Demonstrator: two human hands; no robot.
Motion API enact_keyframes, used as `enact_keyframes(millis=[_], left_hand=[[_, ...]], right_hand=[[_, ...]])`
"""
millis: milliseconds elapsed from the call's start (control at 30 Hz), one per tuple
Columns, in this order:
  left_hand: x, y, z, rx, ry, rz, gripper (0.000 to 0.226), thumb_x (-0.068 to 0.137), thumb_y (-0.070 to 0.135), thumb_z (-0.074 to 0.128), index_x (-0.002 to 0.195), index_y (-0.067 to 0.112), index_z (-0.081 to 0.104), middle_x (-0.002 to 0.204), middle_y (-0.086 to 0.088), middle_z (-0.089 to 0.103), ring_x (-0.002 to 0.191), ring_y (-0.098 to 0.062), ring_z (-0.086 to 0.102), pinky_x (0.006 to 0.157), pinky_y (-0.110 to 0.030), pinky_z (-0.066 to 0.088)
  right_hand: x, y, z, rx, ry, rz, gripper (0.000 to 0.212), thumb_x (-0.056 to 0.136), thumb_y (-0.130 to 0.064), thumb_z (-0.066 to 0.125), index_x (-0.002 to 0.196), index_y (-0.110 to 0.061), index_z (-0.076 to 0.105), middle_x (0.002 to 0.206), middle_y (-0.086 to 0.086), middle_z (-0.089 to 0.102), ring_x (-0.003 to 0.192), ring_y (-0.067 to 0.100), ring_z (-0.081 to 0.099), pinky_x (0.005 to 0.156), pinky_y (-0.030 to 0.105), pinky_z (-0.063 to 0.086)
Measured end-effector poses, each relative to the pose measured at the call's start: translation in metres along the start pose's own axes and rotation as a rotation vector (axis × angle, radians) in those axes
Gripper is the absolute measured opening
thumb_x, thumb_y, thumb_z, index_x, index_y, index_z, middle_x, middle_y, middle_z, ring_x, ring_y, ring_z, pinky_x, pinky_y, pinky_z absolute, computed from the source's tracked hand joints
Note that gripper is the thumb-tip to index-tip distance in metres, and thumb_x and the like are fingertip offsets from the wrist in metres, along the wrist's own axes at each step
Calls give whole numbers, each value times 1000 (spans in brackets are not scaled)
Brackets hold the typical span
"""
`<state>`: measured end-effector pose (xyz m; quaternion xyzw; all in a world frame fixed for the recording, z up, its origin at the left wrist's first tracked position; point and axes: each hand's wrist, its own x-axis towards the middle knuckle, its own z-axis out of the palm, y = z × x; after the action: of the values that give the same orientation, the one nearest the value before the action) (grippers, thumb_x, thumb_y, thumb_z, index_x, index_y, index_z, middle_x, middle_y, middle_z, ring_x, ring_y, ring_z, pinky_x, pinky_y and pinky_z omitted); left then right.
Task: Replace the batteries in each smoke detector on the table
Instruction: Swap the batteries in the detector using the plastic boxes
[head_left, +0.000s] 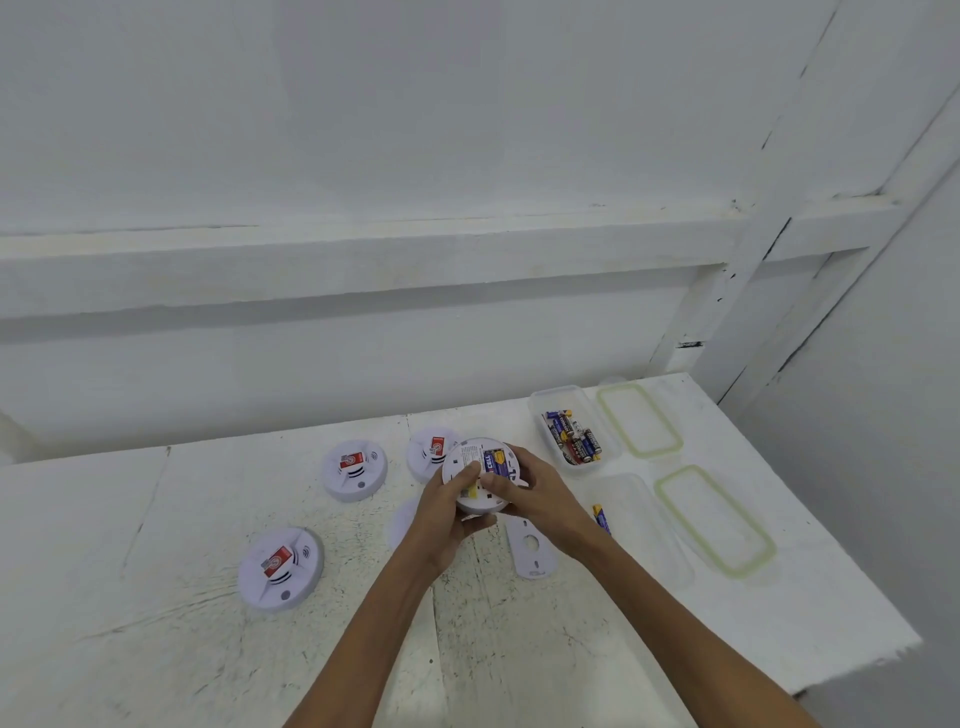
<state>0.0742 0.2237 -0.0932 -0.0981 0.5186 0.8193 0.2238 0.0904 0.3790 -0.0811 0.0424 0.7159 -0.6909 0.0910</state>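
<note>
Both hands hold one smoke detector (460, 456) just above the table (156, 545), back side up. The left hand (441, 512) cups its rim from 7 o'clock, fingers curled underneath and thumb laid across the label. The right hand (543, 493) wraps the rim from 4 o'clock, fingers curled round the far edge and thumb tip bearing on the near end of the open battery bay. A blue battery (492, 462) sits in that bay, just beyond both thumbs at 12 o'clock from them.

Around the held unit, a second detector (430, 451) lies at 10 o'clock, partly hidden behind it. A third detector (356, 470) lies at 9 o'clock, and a fourth detector (280, 569) is well apart at 8 o'clock. A white cover plate (530, 548) lies flat at 5 o'clock under the right wrist. A clear tub (535, 410) of batteries stands near at 2 o'clock, with its green-rimmed lid (639, 418) beside it. A second tub (649, 525) at 4 o'clock holds a loose battery (600, 517) close to the right forearm, and a second lid (714, 519) lies by the table's right edge. The far edge meets the wall at 12 o'clock; bare tabletop spreads from 6 to 8 o'clock
</note>
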Motion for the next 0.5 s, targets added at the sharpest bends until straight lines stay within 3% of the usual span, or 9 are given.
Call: enact_keyframes(millis=[267, 400, 500], left_hand=[[1, -4, -1, 19, 7, 19, 31, 100, 24, 62, 131, 22, 61, 117, -12, 75, 96, -30, 75, 63, -36, 62], [2, -7, -4, 45, 21, -5, 32, 100, 25, 63, 131, 22, 61, 113, -11, 76, 96, -29, 73, 61, -33, 59], [2, -12, -7, 63, 24, -23, 36, 96, 28, 68, 132, 22, 61, 115, -13, 75, 99, -30, 71, 62, -32, 58]], right_hand=[[-1, 9, 9, -64, 113, -37, 39, 96, -38, 64, 132, -24, 60, 120, -2, 71, 107, 19, 71, 84, 44, 62], [-1, -1, 3, -12, 99, 108, 35, 103, -48, 43, 122, -28, 65, 110, 1, 75, 97, 18, 74, 78, 35, 62], [0, -3, 0, 14, 87, 150, 39, 104, -47, 43, 119, -22, 69, 103, 4, 77, 94, 21, 75, 79, 34, 61]])
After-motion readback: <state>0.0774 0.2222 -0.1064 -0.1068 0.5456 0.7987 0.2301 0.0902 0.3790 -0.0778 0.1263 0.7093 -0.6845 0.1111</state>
